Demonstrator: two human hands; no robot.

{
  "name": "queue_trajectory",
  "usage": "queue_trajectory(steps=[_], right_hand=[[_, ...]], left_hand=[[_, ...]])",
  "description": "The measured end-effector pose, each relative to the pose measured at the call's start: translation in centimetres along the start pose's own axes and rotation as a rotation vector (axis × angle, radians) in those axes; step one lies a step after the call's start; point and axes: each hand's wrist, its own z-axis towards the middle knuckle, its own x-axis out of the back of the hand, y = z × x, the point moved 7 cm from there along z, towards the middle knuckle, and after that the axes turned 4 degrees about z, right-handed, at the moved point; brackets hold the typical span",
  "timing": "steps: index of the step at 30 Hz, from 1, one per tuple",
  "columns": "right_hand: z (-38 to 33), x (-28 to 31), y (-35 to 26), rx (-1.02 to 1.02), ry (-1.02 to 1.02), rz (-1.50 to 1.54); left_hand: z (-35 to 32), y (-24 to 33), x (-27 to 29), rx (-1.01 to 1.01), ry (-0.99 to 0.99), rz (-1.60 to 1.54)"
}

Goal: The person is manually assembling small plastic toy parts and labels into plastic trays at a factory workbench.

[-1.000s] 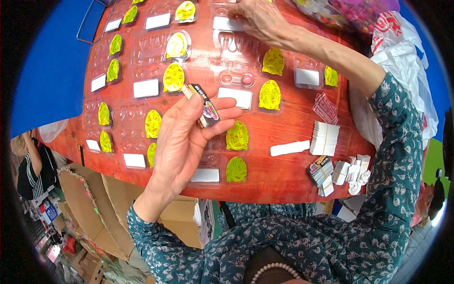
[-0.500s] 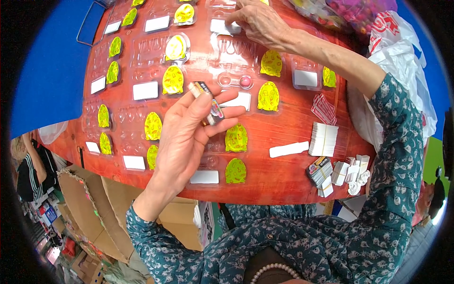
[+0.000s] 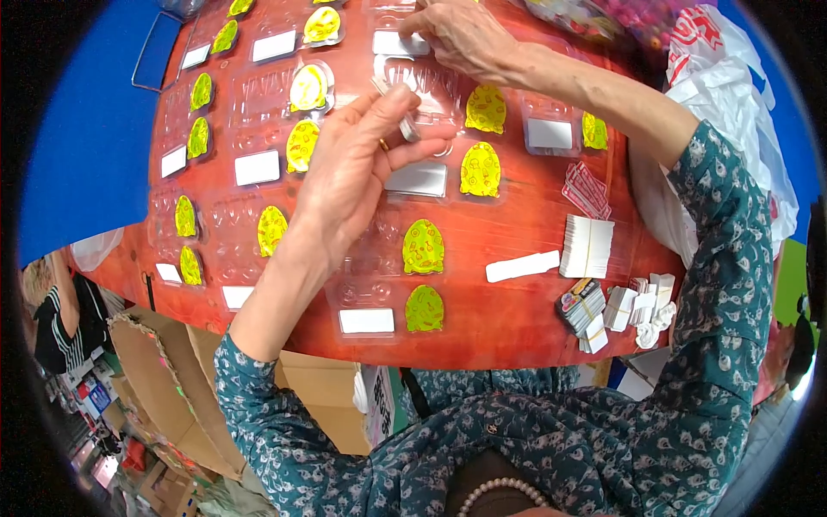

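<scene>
Red wooden table [image 3: 491,323] filled most of your view, spread with clear plastic blister trays [image 3: 258,99] in rough rows from nine o'clock round to one. Many of them carried a white rectangular card and yellow egg-shaped pieces [image 3: 480,170] with small printed shapes.

Your left hand [image 3: 349,164], at eleven o'clock, pinched a small stack of cards [image 3: 409,129] between thumb and fingers, raised above the trays and turned nearly edge-on. Your right hand [image 3: 469,43] reached to twelve o'clock, fingers bent down at a white card [image 3: 398,43] in a far tray; whether they gripped it or only touched it, you could not tell.

At three o'clock lay a loose white strip [image 3: 523,265], and just beyond it a banded stack of white cards [image 3: 588,246]. A dark-faced card bundle [image 3: 580,303] sat towards four, beside smaller white bundles [image 3: 620,308]. Red-printed cards [image 3: 586,189] fanned out at two o'clock, short of a white plastic bag [image 3: 724,95].
</scene>
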Motion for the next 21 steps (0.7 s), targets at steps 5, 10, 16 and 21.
queue_trajectory(steps=[5, 10, 16, 21], right_hand=[[-0.3, 0.9, 0.3, 0.128, 0.128, -0.127], [-1.7, 2.5, -0.5, 0.278, 0.265, 0.039], [-0.8, 2.9, -1.1, 0.246, 0.163, 0.153], [-1.3, 4.7, 3.1, 0.150, 0.017, 0.229]], left_hand=[[0.2, 0.5, 1.7, -0.010, -0.001, 0.070], [0.3, 0.5, 2.5, -0.010, 0.026, 0.086], [0.4, 1.0, 2.7, 0.019, 0.026, 0.143], [2.1, 0.8, 1.5, 0.023, -0.009, 0.158]])
